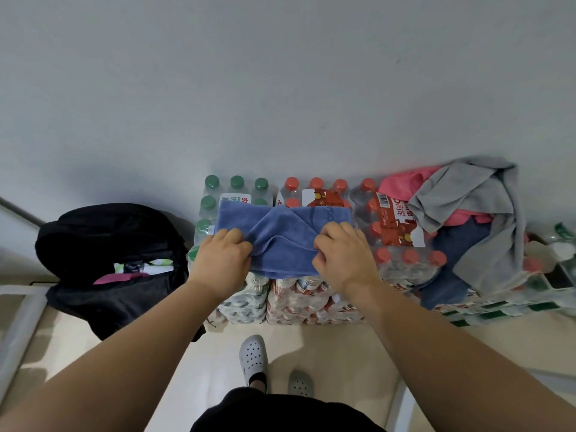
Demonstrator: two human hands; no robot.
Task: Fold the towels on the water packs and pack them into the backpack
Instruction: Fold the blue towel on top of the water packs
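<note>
Pale tiled floor [311,347] at the bottom of my feed, with the wearer's grey perforated clogs [253,357] planted in front of the stack. Moving up, both hands are on the blue terry towel [280,232]. The left hand [223,257] has its fingers curled tight round the towel's left end, and the right hand [341,254] is bunched on a fold near the right end, fingers clamped on cloth too. Towel's lying half folded across the shrink-wrapped green-capped water pack [237,188] and the red-capped water pack [316,187], with a diagonal flap on top and its near edge drooping over the front.

What worries me: that surface is all bottle caps and slick plastic, so if either hand lets go early, the hanging edge could drag the whole thing onto the floor. The flap looks skewed too, so the next fold may come out lopsided.

The black fabric backpack [109,260] sits left of the packs, mouth open but sagging, with something pink and white inside, so stuffing one-handed could snag. Off right, a crumpled grey towel [486,213], pink towel [402,185] and dark blue towel [458,244] are heaped near the pack edge, not yet folded. Plain pale wall [280,88] behind it all.
</note>
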